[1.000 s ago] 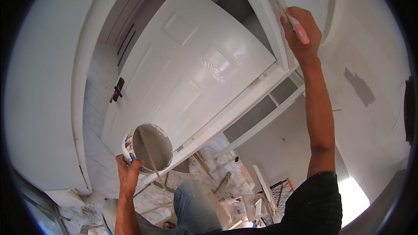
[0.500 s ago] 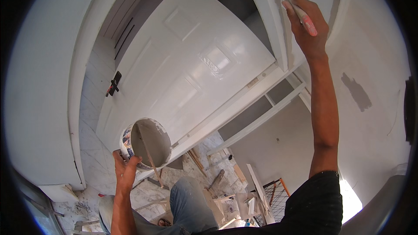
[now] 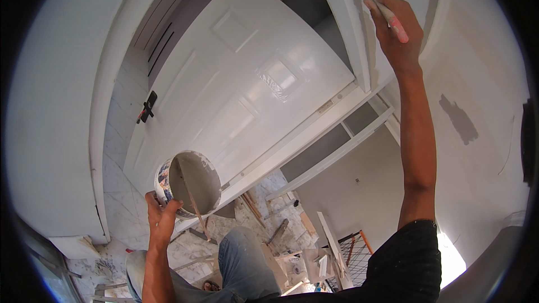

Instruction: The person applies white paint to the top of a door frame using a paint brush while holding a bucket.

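While the right hand (image 3: 403,29) grasps a slim grey-smeared, pink-ended tool (image 3: 388,15), its long axis slants up-left from the pink end at the thumb web to beyond the fingertips. Lower left of those fingers, the left hand (image 3: 161,213) clasps a round white, patterned bucket (image 3: 163,184), mouth upward.

The floor (image 3: 124,191) is pale tile with grey veins — cleaner at the left, smeared with dirt toward the bottom middle. A few thin wood strips (image 3: 254,210) lie side by side on it, with a short stick (image 3: 278,231) to their right. A flat tan piece (image 3: 308,223) lies farther right — the small scraps (image 3: 296,270) below are too jumbled to tell apart.
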Tool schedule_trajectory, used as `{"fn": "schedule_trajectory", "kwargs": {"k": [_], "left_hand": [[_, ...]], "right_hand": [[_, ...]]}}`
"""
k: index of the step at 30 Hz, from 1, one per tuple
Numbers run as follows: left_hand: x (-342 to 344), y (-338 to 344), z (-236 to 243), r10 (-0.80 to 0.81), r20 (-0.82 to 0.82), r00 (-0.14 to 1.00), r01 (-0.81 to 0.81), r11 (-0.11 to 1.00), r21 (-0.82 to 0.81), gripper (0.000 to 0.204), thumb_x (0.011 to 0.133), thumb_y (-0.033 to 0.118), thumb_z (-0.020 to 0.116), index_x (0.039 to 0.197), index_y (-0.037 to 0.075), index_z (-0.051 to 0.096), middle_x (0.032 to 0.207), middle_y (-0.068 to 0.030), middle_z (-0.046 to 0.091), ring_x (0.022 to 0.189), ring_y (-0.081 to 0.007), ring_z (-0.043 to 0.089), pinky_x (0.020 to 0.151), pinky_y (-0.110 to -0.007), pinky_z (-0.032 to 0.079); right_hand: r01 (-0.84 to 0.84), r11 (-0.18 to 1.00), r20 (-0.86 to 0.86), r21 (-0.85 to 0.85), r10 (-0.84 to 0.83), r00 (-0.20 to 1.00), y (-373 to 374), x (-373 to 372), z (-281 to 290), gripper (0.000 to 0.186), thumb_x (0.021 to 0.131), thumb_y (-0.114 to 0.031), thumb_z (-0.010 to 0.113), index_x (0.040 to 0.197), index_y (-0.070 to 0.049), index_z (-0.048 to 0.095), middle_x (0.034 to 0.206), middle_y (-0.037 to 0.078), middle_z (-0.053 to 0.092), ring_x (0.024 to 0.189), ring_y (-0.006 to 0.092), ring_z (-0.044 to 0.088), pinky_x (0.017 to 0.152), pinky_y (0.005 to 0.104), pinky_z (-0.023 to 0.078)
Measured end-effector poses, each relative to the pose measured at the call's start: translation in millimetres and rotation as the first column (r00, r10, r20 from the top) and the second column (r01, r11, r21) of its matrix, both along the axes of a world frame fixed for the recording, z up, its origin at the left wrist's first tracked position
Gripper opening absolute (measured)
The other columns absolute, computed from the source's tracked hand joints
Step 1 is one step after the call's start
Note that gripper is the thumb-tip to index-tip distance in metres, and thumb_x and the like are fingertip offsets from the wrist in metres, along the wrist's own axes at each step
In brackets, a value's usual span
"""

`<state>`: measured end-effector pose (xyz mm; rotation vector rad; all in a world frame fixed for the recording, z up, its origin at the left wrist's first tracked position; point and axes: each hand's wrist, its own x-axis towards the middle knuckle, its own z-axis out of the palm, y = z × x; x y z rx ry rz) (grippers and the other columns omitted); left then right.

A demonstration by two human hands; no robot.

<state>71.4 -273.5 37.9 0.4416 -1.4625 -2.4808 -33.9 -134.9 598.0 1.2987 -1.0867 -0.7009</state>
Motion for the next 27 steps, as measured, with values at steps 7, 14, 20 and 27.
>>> {"fn": "schedule_trajectory", "kwargs": {"k": [7,14,20,27], "left_hand": [[-0.4,-0.4,1.9,-0.001,0.011,1.000,0.001,1.000,-0.004,0.055,0.075,0.026,0.071,0.114,-0.002,0.044,0.103,-0.0143,0.056,0.094,-0.0201,0.050,0.085,-0.034,0.045],[1.6,-1.1,4.9,-0.006,-0.006,1.000,0.006,1.000,0.013,0.054,0.076,0.026,0.071,0.113,-0.002,0.044,0.103,-0.0139,0.057,0.094,-0.0198,0.051,0.086,-0.034,0.045],[1.1,0.4,3.6,0.018,0.005,1.000,-0.018,1.000,-0.014,0.052,0.076,0.025,0.071,0.111,-0.002,0.045,0.101,-0.0129,0.057,0.092,-0.0191,0.051,0.085,-0.034,0.046],[1.3,-1.3,4.5,0.012,0.006,1.000,-0.012,1.000,-0.010,0.053,0.075,0.025,0.073,0.111,-0.002,0.045,0.101,-0.0134,0.057,0.092,-0.0198,0.052,0.083,-0.034,0.046]], "right_hand": [[0.024,0.999,0.027,-0.033,-0.023,0.999,1.6,-1.3,-2.0,0.025,0.080,-0.010,0.083,0.099,-0.009,0.067,0.091,0.005,0.071,0.079,0.0222,0.069,0.069,0.0300,0.058],[-0.040,0.998,-0.036,0.040,0.042,0.998,-15.3,10.8,-4.5,0.023,0.081,-0.010,0.083,0.100,-0.009,0.069,0.093,0.007,0.071,0.078,0.0226,0.069,0.067,0.0299,0.057],[-0.026,0.998,-0.017,0.050,0.027,0.999,-40.4,18.4,-6.7,0.016,0.085,-0.006,0.080,0.099,-0.004,0.072,0.095,0.007,0.073,0.079,0.0209,0.070,0.068,0.0284,0.057],[-0.008,1.000,0.053,-0.026,0.010,0.999,-33.4,15.5,-11.7,0.017,0.085,-0.007,0.080,0.100,-0.004,0.071,0.095,0.007,0.072,0.079,0.0210,0.069,0.068,0.0289,0.057]]}}
